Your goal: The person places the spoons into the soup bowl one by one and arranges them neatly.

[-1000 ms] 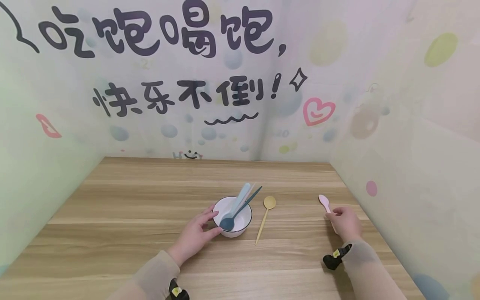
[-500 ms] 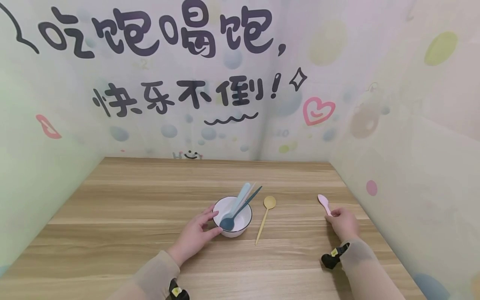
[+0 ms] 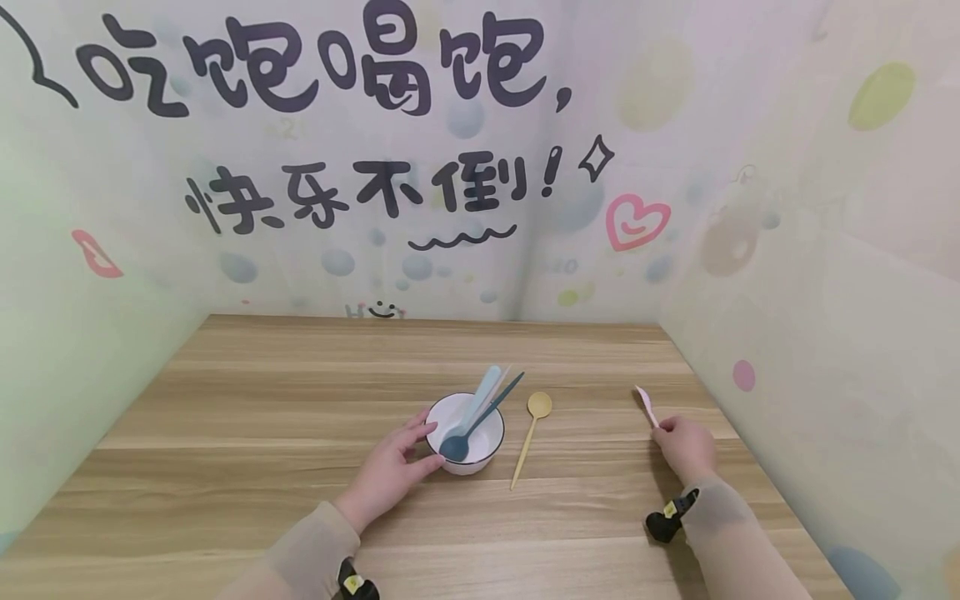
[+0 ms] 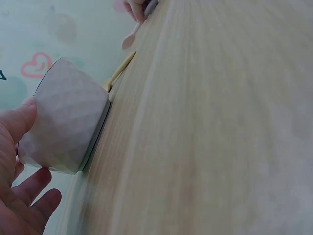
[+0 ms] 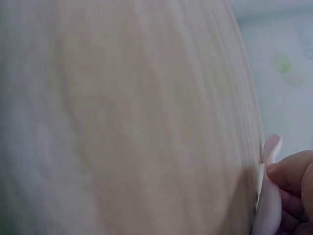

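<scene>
My left hand (image 3: 392, 468) grips a white bowl (image 4: 68, 117) with a dark rim, thumb and fingers spread along its left side. Inside the bowl lie a dark teal spoon (image 3: 454, 448), a light blue utensil (image 3: 484, 390) and a thin pale pink handle (image 3: 504, 382), their ends sticking out past the far rim. On the right, my right hand (image 3: 686, 446) pinches a light pink spoon (image 3: 646, 403) by its handle. The spoon's bowl points away from me and is turned on edge. In the right wrist view, thumb and fingers close on the spoon's handle (image 5: 268, 210) near the table.
A yellow spoon (image 3: 537, 406) lies on the wooden table (image 3: 300, 375) just right of the bowl, its handle toward me. Walls with printed lettering and dots stand behind and at both sides. The table's right edge runs close to my right hand.
The pink spoon has rolled from facing up to edge-on in my right hand, which has shifted slightly left. My left hand and the bowl have stayed in place.
</scene>
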`<move>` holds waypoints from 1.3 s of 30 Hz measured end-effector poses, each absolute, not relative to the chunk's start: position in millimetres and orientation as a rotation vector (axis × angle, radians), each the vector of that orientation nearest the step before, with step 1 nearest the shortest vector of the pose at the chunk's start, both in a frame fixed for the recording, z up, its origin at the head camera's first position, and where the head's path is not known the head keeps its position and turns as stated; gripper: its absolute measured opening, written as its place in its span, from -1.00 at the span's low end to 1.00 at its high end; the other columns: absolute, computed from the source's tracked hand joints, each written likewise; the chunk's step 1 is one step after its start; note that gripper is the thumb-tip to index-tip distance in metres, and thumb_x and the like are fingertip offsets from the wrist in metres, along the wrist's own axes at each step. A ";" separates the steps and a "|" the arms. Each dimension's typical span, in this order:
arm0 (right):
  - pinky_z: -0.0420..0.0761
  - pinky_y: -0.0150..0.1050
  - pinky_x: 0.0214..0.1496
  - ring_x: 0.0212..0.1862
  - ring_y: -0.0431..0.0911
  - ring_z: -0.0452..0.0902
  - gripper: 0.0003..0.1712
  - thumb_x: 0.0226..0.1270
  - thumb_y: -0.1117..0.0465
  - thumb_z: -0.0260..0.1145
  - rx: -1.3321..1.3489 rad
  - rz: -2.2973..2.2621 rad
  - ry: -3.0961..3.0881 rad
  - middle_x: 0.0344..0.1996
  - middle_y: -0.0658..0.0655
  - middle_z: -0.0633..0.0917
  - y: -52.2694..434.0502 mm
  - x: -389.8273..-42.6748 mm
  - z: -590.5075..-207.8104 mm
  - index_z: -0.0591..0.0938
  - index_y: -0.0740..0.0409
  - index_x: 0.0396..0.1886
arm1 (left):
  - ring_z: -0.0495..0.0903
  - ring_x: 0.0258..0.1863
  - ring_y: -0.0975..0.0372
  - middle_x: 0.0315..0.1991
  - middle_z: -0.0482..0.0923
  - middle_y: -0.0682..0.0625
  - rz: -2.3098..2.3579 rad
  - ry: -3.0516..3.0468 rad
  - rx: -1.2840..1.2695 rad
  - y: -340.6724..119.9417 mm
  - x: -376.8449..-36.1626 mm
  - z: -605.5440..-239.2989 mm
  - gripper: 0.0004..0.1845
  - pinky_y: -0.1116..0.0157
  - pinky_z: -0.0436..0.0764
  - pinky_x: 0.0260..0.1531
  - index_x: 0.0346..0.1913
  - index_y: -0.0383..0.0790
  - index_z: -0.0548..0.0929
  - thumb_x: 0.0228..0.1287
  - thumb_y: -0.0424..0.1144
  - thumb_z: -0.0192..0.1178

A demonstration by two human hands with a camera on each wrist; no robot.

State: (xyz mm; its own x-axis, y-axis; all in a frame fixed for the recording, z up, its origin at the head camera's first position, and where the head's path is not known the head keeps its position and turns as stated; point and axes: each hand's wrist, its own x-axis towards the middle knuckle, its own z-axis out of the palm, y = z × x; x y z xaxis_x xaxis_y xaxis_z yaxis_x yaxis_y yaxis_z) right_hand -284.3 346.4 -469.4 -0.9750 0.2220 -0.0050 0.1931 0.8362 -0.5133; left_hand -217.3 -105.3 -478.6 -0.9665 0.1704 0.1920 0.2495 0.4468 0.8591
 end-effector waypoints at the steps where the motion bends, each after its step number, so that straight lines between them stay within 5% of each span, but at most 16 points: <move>1: 0.46 -0.16 -0.37 -0.32 0.07 0.51 -0.68 0.28 0.25 0.18 -0.334 0.811 -2.965 -0.35 0.27 0.67 346.4 -284.6 -468.9 0.62 0.42 -0.11 | 0.30 0.35 -0.01 0.42 0.25 -0.12 -1.568 -2.604 -0.381 -105.4 -217.3 -478.8 -0.40 0.03 0.46 0.19 0.22 -0.31 0.54 0.13 -0.16 0.41; 9: 0.50 -0.17 -0.36 -0.30 0.06 0.50 -0.59 0.35 0.29 0.08 -0.317 0.869 -2.984 -0.20 0.36 0.64 347.1 -285.7 -468.6 0.53 0.48 0.09 | 0.30 0.34 0.00 0.41 0.26 -0.10 -1.558 -2.605 -0.378 -105.5 -216.9 -478.7 -0.40 0.03 0.47 0.19 0.22 -0.30 0.54 0.13 -0.14 0.41; 16: 0.48 -0.25 -0.33 -0.16 0.13 0.49 -0.61 0.36 0.27 0.09 -0.408 1.068 -2.900 -0.06 0.45 0.59 347.0 -283.3 -471.1 0.56 0.47 0.05 | 0.29 0.35 0.01 0.42 0.25 -0.08 -1.553 -2.615 -0.374 -105.8 -217.6 -479.4 -0.40 0.05 0.46 0.20 0.22 -0.27 0.55 0.14 -0.10 0.40; 24: 0.48 -0.07 -0.17 -0.09 0.17 0.49 -0.61 0.38 0.24 0.10 -0.429 1.054 -2.865 -0.05 0.45 0.60 347.0 -282.3 -474.5 0.58 0.47 0.01 | 0.29 0.35 0.01 0.42 0.25 -0.09 -1.549 -2.608 -0.387 -106.4 -216.7 -479.5 -0.40 0.04 0.46 0.19 0.22 -0.29 0.54 0.14 -0.12 0.40; 32: 0.44 -0.12 -0.25 -0.18 0.15 0.50 -0.61 0.38 0.22 0.09 -0.466 1.019 -2.803 -0.12 0.43 0.64 342.9 -282.2 -477.6 0.61 0.46 -0.02 | 0.28 0.36 0.02 0.42 0.24 -0.08 -1.550 -2.618 -0.378 -106.7 -217.0 -478.9 -0.41 0.04 0.45 0.20 0.22 -0.27 0.55 0.14 -0.11 0.40; 39: 0.48 0.02 -0.07 -0.03 0.23 0.50 -0.47 0.36 0.04 0.20 -0.564 1.101 -2.684 -0.01 0.46 0.60 334.4 -279.4 -480.8 0.59 0.47 0.03 | 0.29 0.35 0.01 0.41 0.26 -0.08 -1.555 -2.609 -0.376 -106.7 -217.2 -479.8 -0.41 0.03 0.46 0.20 0.22 -0.26 0.55 0.15 -0.09 0.39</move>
State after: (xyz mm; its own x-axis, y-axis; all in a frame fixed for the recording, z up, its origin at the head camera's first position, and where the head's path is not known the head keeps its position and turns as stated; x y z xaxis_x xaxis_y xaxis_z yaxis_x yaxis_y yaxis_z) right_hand -279.4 334.4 -480.8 -0.9105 0.4126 0.0273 0.2745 0.6525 -0.7063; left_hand -217.2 -106.7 -479.8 -0.9665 0.1679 0.1941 0.2506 0.4543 0.8549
